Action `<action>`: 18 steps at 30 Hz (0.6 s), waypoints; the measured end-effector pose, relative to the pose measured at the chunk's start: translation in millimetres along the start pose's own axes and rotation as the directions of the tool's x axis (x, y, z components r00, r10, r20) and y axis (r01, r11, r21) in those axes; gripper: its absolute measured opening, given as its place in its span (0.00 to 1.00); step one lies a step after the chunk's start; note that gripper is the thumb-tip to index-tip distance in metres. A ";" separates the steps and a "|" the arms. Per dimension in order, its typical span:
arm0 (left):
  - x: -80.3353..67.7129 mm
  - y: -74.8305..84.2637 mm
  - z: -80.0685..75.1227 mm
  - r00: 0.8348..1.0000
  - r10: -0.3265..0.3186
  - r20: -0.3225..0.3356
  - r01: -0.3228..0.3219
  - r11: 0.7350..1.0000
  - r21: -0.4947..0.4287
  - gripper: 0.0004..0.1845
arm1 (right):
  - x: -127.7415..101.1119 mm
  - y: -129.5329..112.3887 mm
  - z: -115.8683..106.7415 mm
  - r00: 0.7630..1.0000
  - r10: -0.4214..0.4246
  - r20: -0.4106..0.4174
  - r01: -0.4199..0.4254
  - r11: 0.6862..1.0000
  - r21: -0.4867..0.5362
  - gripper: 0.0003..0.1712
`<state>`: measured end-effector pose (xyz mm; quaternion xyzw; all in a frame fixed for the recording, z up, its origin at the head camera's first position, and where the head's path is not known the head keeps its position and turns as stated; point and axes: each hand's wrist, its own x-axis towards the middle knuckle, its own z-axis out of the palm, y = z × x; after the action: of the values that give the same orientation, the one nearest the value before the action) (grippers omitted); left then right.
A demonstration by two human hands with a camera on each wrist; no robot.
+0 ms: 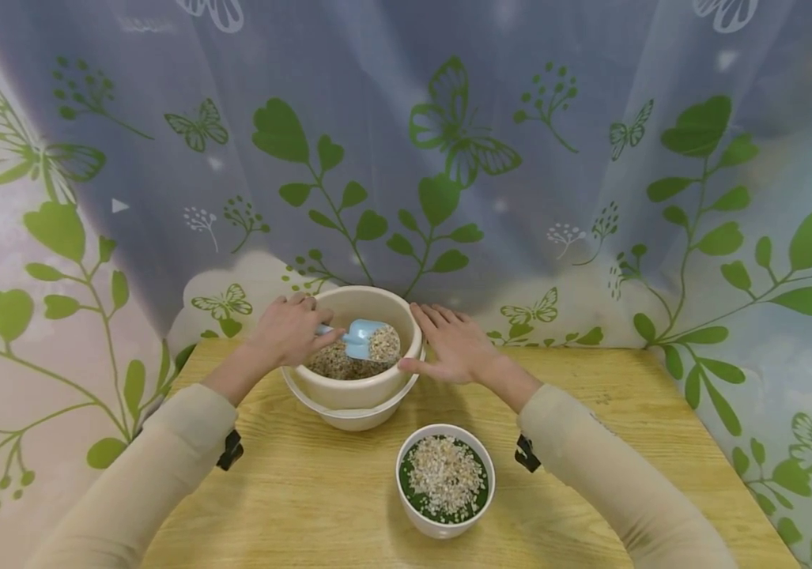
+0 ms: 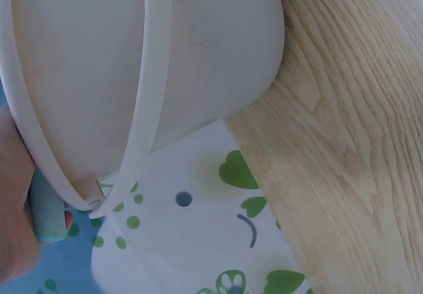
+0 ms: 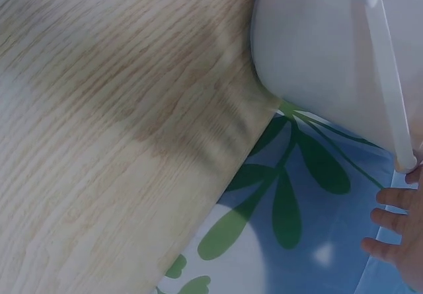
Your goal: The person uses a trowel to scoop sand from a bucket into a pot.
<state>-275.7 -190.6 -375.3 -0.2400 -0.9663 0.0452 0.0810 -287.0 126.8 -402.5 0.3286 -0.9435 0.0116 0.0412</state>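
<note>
From the head view, both sleeved forearms reach up from the lower corners toward the middle of the frame. The left hand curls round the handle of a small blue scoop, whose blade lies on the grain in the cream bowl at centre. The right hand lies flat, fingers straight and together, against the bowl's right rim, holding nothing. Lower, just right of centre, a small white pot topped with grain stands on the wooden table.

The left wrist view shows the bowl's wall filling the upper left, with the left hand at the lower left edge wrapped round the teal handle.

In the right wrist view, the bowl sits upper right; straight fingertips show at the lower right edge over the leaf-printed curtain.
</note>
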 end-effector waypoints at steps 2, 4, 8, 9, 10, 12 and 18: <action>-0.9 -0.4 -1.2 1.000 -0.001 0.004 0.001 1.000 0.003 0.33 | 0.7 0.3 -0.7 1.000 -0.006 0.001 0.006 1.000 -0.004 0.82; -1.8 -0.8 -2.6 1.000 -0.003 0.007 0.002 1.000 0.005 0.33 | 1.2 0.5 -1.4 1.000 -0.010 0.002 0.010 1.000 -0.007 0.82; -4.2 -1.5 -4.4 1.000 -0.007 0.002 0.007 1.000 0.009 0.33 | 1.7 0.8 -2.9 1.000 -0.010 0.014 0.011 1.000 -0.014 0.82; -5.0 -1.4 -5.2 1.000 -0.011 0.004 0.011 1.000 0.007 0.33 | 1.6 0.7 -3.1 1.000 -0.012 0.018 0.012 1.000 -0.014 0.82; -5.7 -1.7 -5.5 1.000 -0.015 0.006 0.015 1.000 0.007 0.33 | 1.4 0.9 -3.3 1.000 -0.013 0.021 0.014 1.000 -0.012 0.82; -7.2 -2.0 -6.1 1.000 -0.024 0.012 0.024 1.000 0.004 0.33 | 0.1 1.1 -3.8 0.999 -0.022 0.024 0.022 1.000 -0.007 0.81; -11.2 -2.8 -7.8 0.999 -0.035 0.021 0.035 0.999 -0.003 0.34 | -7.5 5.5 -3.6 0.998 -0.056 0.018 0.056 0.998 -0.006 0.75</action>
<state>-265.9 -198.0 -368.8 -0.2226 -0.9713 0.0446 0.0712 -284.3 136.0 -399.5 0.3550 -0.9342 0.0046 0.0342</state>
